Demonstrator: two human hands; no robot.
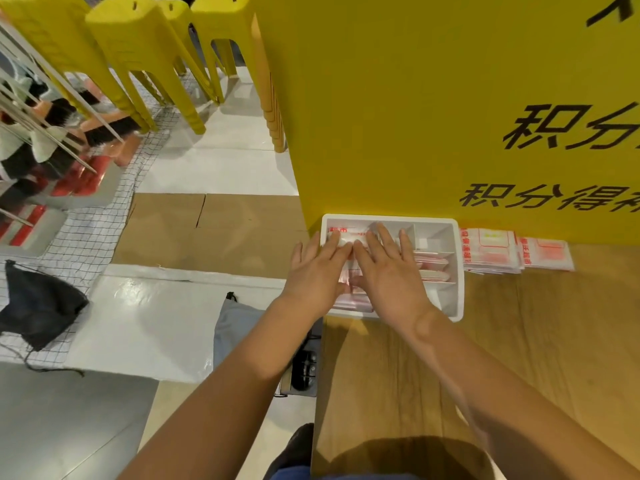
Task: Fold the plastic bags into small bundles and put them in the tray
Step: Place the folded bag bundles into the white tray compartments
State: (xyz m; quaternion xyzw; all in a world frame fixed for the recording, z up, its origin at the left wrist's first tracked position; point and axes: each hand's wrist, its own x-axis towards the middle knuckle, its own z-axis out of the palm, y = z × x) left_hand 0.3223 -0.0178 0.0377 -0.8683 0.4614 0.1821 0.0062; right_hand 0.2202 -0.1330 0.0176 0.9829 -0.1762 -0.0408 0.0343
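pressing folded plastic bag into white tray left compartment, 12 o'clock end. left hand, right hand flat, fingers spread, gripping nothing. recommend even downward pressure, edges tucked inside divider.

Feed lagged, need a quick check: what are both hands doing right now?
Left hand: open, flat, pressing the plastic bags in the tray.
Right hand: open, flat, pressing the same bags; holding nothing.

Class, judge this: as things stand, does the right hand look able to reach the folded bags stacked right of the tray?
Probably yes: the stacked bags lie uncovered beside the tray, near the right hand.
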